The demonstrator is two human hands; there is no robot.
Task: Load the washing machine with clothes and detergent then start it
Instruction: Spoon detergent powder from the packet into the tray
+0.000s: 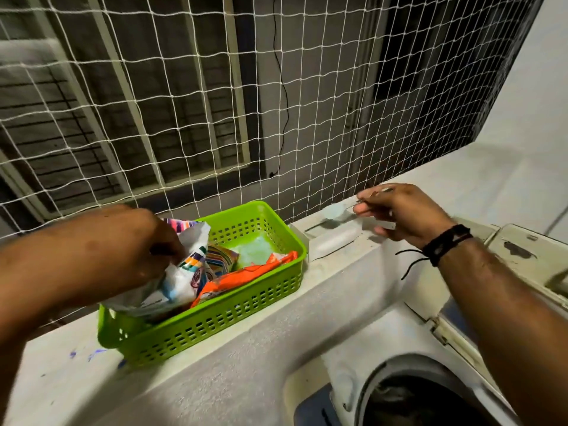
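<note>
The left hand (144, 244) is reaching down into the near-left end of a green perforated basket (246, 302) and gripping the top of a white detergent bag (181, 272) with coloured stripes, fingers curled round its crumpled opening. The bag is leaning over the basket's left end, directly under the hand. Just right of it inside the basket are lying a small striped packet (219, 261) and an orange pouch (246, 273). The basket is sitting on a pale ledge (76, 373) below a white net (215, 87) stretched across the window.

Further right, a small white tray (330, 241) is resting on the ledge, just beside the basket. The right hand (399, 213) is hovering over it, thumb and fingers pinching the handle of a pale blue scoop (335, 212), whose bowl is sticking out to the left of the fingers, above the tray. A black band (445, 242) is circling that wrist. At the lower right, the washing machine's open drum (415, 398) is showing dark contents, well below both hands, with the raised lid (522, 256) behind the right forearm.
</note>
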